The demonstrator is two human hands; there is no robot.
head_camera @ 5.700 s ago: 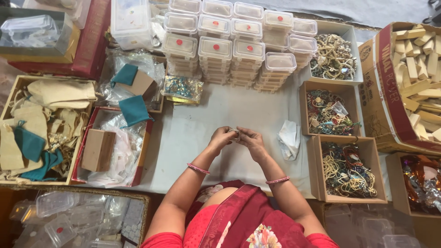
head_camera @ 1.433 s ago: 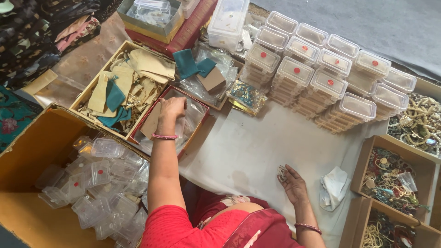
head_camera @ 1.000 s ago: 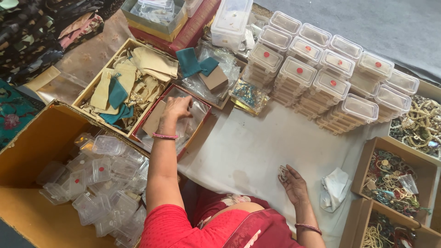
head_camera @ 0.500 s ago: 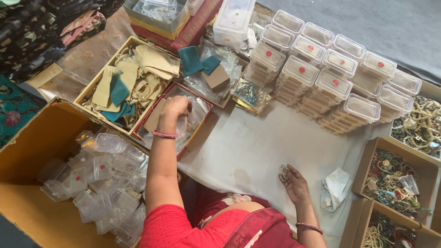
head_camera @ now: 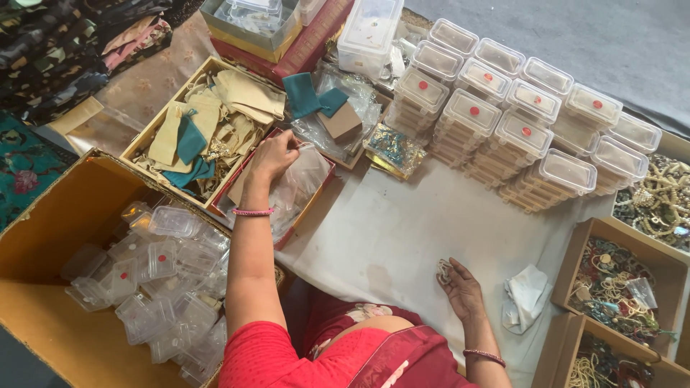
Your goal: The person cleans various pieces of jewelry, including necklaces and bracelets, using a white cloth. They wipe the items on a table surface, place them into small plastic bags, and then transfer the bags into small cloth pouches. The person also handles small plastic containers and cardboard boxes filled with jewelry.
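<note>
My left hand [head_camera: 273, 153] reaches into a red-edged tray [head_camera: 315, 200] full of clear plastic bags [head_camera: 300, 183] and pinches the edge of one bag. My right hand [head_camera: 462, 287] rests on the white cloth [head_camera: 402, 230] in front of me, its fingers closed on a small piece of jewellery [head_camera: 444, 269]. Both wrists wear pink bangles.
A cardboard box of small clear plastic cases [head_camera: 154, 276] lies at the left. Beside the tray lies a box of beige and teal pouches [head_camera: 205, 129]. Stacks of lidded plastic boxes [head_camera: 510, 126] stand at the back. Boxes of jewellery [head_camera: 611, 287] line the right, near a crumpled white cloth [head_camera: 527, 294].
My hands were together at the middle of the cloth; now the left has reached into the tray of bags. Over the last second it has shifted slightly there; the right hand stays put.
</note>
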